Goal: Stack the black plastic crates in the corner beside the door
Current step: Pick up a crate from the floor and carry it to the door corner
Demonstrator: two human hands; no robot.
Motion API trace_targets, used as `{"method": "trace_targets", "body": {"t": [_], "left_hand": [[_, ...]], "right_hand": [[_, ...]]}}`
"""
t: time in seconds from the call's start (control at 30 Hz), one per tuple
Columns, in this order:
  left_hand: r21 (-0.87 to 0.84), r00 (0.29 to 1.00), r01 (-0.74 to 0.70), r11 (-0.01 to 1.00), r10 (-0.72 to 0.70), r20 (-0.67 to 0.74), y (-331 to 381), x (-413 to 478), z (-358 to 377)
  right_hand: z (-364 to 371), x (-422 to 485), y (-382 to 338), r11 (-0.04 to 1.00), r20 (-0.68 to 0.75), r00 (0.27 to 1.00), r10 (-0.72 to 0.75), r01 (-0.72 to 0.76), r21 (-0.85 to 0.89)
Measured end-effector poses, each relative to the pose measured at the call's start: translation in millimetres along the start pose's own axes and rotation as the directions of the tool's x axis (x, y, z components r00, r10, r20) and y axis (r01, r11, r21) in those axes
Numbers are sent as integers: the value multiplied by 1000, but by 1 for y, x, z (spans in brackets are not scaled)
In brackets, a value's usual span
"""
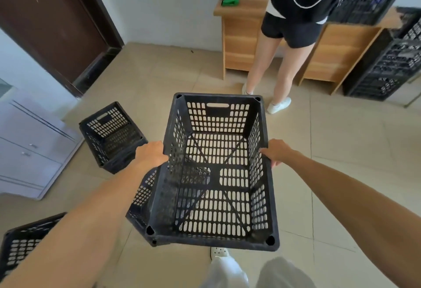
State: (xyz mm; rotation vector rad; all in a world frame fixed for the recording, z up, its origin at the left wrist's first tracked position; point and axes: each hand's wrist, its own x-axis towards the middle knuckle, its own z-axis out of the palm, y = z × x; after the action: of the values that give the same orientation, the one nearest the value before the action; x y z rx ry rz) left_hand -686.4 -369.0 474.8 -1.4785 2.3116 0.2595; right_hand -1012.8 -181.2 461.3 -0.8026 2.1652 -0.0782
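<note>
So the black crate [215, 170] is up off the tile floor [341, 173], open side up, sitting right between both hands. The left hand [151, 153] grips the left long rim about halfway along, with the fingers curled over the edge. The right hand [276, 152] does the same on the right rim, so the hands are a full crate-width apart, both clamped on it.

Poking out under its left side is what looks like another crate [142, 196], mostly hidden, and I can't tell if the two touch. A second empty crate [111, 135] sits tilted on the floor just left of the left hand, near the white cabinet [29, 146]. A third one [25, 239] is at the bottom left under the left forearm. The dark door [52, 20] is far left, and another person [293, 25] stands at a wooden desk [241, 36].
</note>
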Motion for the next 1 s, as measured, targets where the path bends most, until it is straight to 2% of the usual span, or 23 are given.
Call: {"method": "trace_targets", "body": {"t": [0.1,0.23,0.37,0.43,0.53,0.63,0.77,1.0], "left_hand": [[10,1000,17,1000,-17,13,4,39,-20],[-11,998,59,998,-59,12,10,95,-41],[-52,994,108,993,-108,1,15,151,-63],[-61,989,149,987,-149,9,19,176,-76],[-61,977,213,975,-214,0,23,214,-99],[-89,969,244,966,-247,-23,23,244,-122],[-121,953,299,946,-303,-18,9,286,-143],[-147,934,357,922,-355,40,-48,384,-179]], "right_hand": [[-27,37,-22,999,42,999,25,-25,-20],[-68,94,-54,999,65,998,-27,28,-26],[-114,153,-96,988,130,986,-107,120,-96],[-139,183,-116,983,164,981,-101,124,-137],[-175,228,-147,965,131,974,-185,205,-163],[-207,272,-181,960,175,968,-181,213,-182],[-232,321,-234,930,220,944,-247,295,-221],[-257,403,-350,894,213,916,-341,386,-230]]}}
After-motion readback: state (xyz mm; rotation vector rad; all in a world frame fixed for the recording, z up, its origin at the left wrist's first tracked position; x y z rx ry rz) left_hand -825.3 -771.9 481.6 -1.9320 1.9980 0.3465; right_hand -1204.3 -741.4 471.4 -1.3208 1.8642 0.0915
